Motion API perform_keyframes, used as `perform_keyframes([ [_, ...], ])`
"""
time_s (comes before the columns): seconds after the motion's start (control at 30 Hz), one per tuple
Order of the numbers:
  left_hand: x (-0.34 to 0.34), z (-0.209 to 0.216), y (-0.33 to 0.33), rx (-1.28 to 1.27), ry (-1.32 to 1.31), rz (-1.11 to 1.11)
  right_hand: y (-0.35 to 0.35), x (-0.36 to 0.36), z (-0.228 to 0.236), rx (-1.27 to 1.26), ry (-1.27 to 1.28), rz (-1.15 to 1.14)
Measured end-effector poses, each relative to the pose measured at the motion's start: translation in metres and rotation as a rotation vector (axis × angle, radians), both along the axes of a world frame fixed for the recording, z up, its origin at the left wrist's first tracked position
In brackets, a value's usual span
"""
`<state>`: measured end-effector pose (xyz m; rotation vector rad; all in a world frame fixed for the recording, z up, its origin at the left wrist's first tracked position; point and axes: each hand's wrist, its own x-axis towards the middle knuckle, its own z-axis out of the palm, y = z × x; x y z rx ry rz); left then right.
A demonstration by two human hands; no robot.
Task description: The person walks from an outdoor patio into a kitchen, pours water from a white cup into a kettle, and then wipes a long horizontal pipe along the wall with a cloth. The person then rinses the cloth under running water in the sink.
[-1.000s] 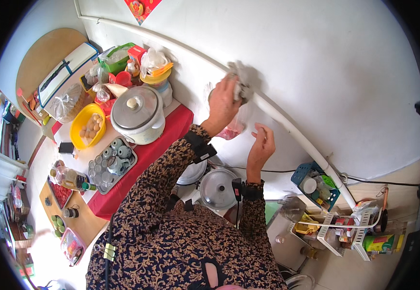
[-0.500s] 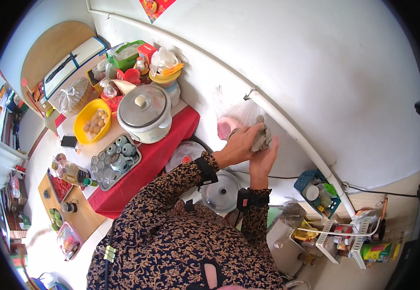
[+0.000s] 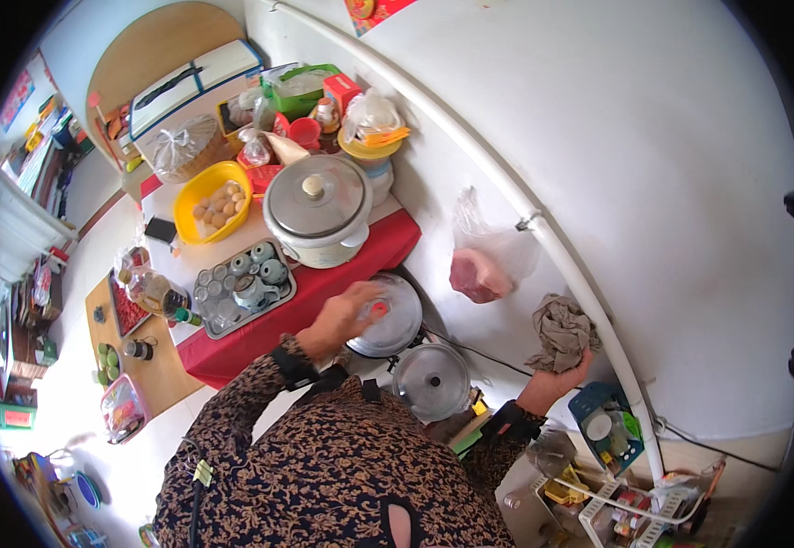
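Observation:
A crumpled grey-brown cloth (image 3: 561, 331) is in my right hand (image 3: 554, 384), held up close to the wall at the right. My left hand (image 3: 340, 318) reaches over a round metal lid (image 3: 395, 331), its fingers stretched out beside the lid's red knob (image 3: 378, 310); whether they touch it I cannot tell. Just right of this lid is a second metal lid (image 3: 431, 388) with a dark knob. A piece of raw meat (image 3: 481, 276) in a clear plastic bag hangs against the wall, apart from both hands.
A white pipe (image 3: 568, 247) slants down the wall. To the left, a red-covered table (image 3: 388, 245) holds a large lidded pot (image 3: 316, 205), a yellow basin of eggs (image 3: 187, 224) and a tray of cups (image 3: 203, 336). A blue-green basket (image 3: 588, 402) and white racks stand at the lower right.
My hands, together at the cloth beside the meat bag before, have parted. The left has let go and moved down-left to the lid; the right has carried the cloth down-right. The view has shifted.

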<state>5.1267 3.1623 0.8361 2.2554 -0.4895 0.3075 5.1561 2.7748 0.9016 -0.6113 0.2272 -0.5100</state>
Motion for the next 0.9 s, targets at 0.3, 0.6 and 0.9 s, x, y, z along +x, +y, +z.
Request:
perform_keyframes([
  [0.3, -0.131, -0.121, 0.090, -0.446, 0.622, 0.689, 0.072, 0.085, -0.006, 0.047, 0.004, 0.286],
  [0.6, -0.091, -0.122, 0.056, -0.077, 0.437, 0.388, 0.074, 0.107, -0.014, 0.154, -0.092, 0.457],
  [0.9, -0.066, -0.135, 0.015, 0.145, 0.603, -0.044, -0.043, 0.010, -0.045, -0.290, 0.034, -0.145],
])
